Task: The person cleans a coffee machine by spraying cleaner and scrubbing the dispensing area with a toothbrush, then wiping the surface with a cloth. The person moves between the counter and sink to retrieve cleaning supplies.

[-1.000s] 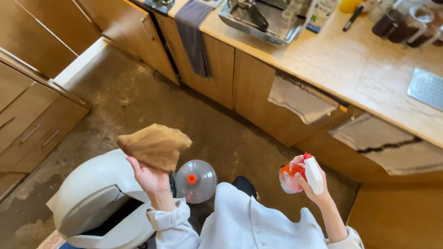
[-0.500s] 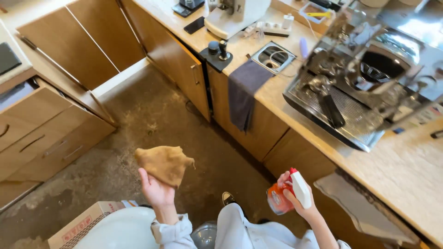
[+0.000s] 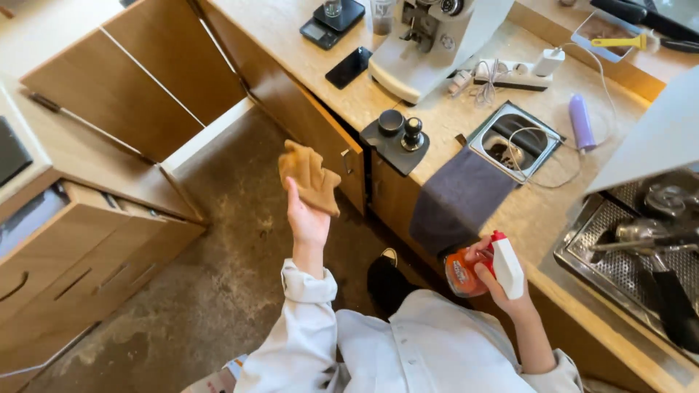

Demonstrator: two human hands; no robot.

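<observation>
Beside the wooden bench (image 3: 451,138), both hands are full: cloth up, spray bottle low.

The left hand (image 3: 306,218) grips a crumpled tan cloth (image 3: 309,177) over the floor, folded thicker than a second ago; the right hand (image 3: 499,280) clamps an orange spray bottle (image 3: 477,271) with white trigger by the bench edge. The view has swung along to the grey towel (image 3: 457,198).

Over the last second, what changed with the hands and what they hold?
The view swung from the floor and bin up along the counter. The left hand raised the brown cloth toward the counter edge; the right hand brought the spray bottle close beside the hanging grey towel. Both grips stayed as they were; nothing was let go.
</observation>
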